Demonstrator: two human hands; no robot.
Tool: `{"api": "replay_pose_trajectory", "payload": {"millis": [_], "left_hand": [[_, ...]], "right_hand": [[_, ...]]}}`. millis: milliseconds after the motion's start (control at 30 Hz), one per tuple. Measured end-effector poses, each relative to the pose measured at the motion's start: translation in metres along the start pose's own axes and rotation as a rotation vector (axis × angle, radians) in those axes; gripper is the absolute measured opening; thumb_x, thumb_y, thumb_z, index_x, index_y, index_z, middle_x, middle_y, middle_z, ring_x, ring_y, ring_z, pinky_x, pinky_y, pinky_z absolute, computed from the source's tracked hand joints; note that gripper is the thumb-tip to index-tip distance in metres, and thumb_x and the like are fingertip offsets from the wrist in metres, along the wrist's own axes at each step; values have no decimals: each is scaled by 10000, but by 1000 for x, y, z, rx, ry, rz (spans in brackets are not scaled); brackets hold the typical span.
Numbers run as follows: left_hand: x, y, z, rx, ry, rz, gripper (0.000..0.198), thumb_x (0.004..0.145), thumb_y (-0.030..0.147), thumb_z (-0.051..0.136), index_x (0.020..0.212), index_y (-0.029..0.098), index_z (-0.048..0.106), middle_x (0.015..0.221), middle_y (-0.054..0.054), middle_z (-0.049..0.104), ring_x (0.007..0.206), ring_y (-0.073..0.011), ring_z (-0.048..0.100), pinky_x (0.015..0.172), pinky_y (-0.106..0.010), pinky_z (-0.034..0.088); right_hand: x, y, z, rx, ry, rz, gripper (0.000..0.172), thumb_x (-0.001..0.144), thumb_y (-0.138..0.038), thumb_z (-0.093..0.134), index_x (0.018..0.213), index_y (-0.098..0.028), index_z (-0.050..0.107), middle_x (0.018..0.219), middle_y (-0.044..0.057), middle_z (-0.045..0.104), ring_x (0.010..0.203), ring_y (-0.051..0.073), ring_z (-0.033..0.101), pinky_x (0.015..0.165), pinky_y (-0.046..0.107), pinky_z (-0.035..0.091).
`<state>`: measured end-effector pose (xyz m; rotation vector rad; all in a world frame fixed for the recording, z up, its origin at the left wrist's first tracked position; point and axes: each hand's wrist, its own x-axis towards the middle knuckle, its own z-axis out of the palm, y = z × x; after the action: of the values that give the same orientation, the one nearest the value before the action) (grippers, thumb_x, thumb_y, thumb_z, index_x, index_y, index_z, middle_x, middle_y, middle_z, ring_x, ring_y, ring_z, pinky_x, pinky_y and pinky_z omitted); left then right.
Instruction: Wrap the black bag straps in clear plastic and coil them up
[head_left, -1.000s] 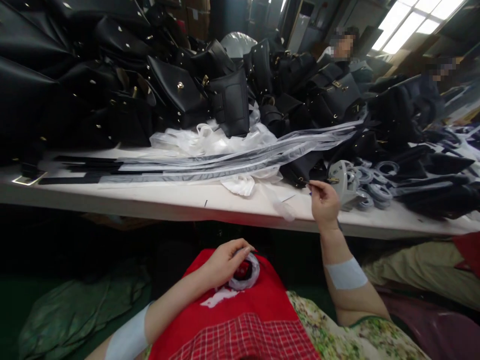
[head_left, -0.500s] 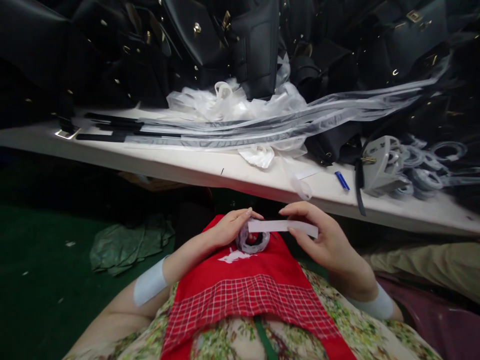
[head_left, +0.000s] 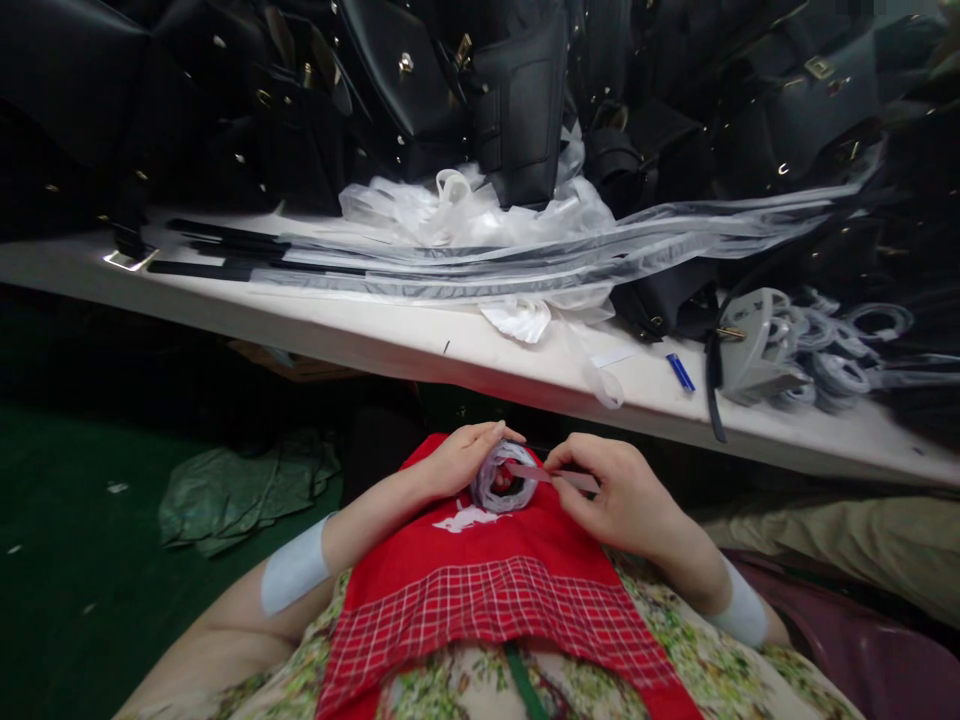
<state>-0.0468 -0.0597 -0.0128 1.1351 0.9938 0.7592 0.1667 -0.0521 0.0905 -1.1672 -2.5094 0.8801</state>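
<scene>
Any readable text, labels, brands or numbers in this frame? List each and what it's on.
None readable.
White print on the red apron: a blurred shape, partly hidden by the left hand and tape roll; no letters can be made out.

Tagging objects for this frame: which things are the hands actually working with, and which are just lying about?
In use:
left hand holding tape roll
right hand pinching strip

Lying about, on the table:
black bags
bagged straps
small blue item
grey dispenser
spare rolls

matt black leather bags (head_left: 517, 110) | glossy clear plastic sleeves (head_left: 525, 260) | red cloth apron (head_left: 495, 590)
</scene>
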Motion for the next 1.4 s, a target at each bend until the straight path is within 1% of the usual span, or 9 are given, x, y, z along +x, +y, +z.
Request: {"api": "replay_pose_trajectory", "payload": {"millis": [133, 400, 633, 833, 933, 1033, 1133, 1233, 1400], "left_hand": [[-1, 2, 1, -89, -31, -54, 528, 925, 562, 397, 1050, 128, 672, 846, -72, 714, 684, -191, 644, 675, -322, 518], [2, 1, -4, 71, 26, 79, 374, 938, 390, 415, 889, 162, 707, 843, -48, 719, 813, -199, 638, 789, -297, 497], [0, 8, -6, 185, 14, 123, 258, 847, 234, 496, 997, 158, 691, 1008, -75, 721, 923, -222, 652, 854, -321, 496], [-6, 16, 1, 389, 23, 180, 198, 895, 324, 545, 901, 171, 670, 861, -50, 684, 788, -185, 617, 763, -292, 482], [-7, 17, 2, 381, -16, 221, 188, 918, 315, 530, 917, 181, 661, 885, -46, 677, 810, -175, 608, 781, -283, 474], [-7, 18, 1, 361, -33, 274, 163, 926, 289, 526, 949, 196, 657, 988, -60, 668, 924, -184, 607, 875, -297, 466], [-6, 17, 2, 392, 9, 293, 169, 926, 292, 522, 937, 203, 666, 1084, -86, 593, 1048, -207, 569, 955, -328, 444], [-3, 15, 3, 467, 112, 231, 200, 920, 313, 519, 896, 195, 678, 1115, -96, 510, 1084, -221, 536, 973, -347, 429], [7, 11, 4, 361, 125, 122, 272, 923, 318, 466, 731, 186, 606, 837, -36, 557, 822, -181, 554, 794, -312, 466]], "right_hand": [[12, -4, 14, -66, -36, -12, 144, 791, -121, 571, 887, -206, 635, 838, 14, 682, 762, 157, 631, 707, 264, 449], [37, 11, 43, -190, -118, -64, 107, 852, -144, 574, 905, -195, 651, 860, 38, 676, 790, 172, 628, 724, 279, 452], [44, 20, 42, 153, 72, 136, 107, 811, -285, 695, 767, -190, 673, 720, 5, 687, 629, 126, 586, 590, 238, 415], [53, 48, 53, 440, 167, 324, 314, 829, -441, 648, 689, -160, 649, 619, 5, 637, 553, 114, 526, 536, 236, 389], [52, 64, 66, 519, 98, 429, 429, 878, -520, 546, 692, -153, 667, 619, 17, 638, 569, 122, 539, 557, 245, 397], [49, 68, 79, 851, 27, 488, 462, 806, -599, 601, 745, -147, 676, 654, 11, 637, 594, 122, 543, 575, 245, 421], [48, 63, 86, 1043, 134, 514, 414, 727, -558, 704, 708, -148, 652, 624, -14, 607, 565, 104, 513, 556, 232, 413], [48, 58, 85, 937, 218, 485, 292, 734, -435, 719, 694, -150, 673, 632, 0, 642, 577, 116, 542, 567, 238, 434], [44, 53, 76, 776, 212, 416, 192, 795, -321, 627, 780, -167, 741, 782, 48, 737, 720, 179, 642, 689, 292, 510]]}}
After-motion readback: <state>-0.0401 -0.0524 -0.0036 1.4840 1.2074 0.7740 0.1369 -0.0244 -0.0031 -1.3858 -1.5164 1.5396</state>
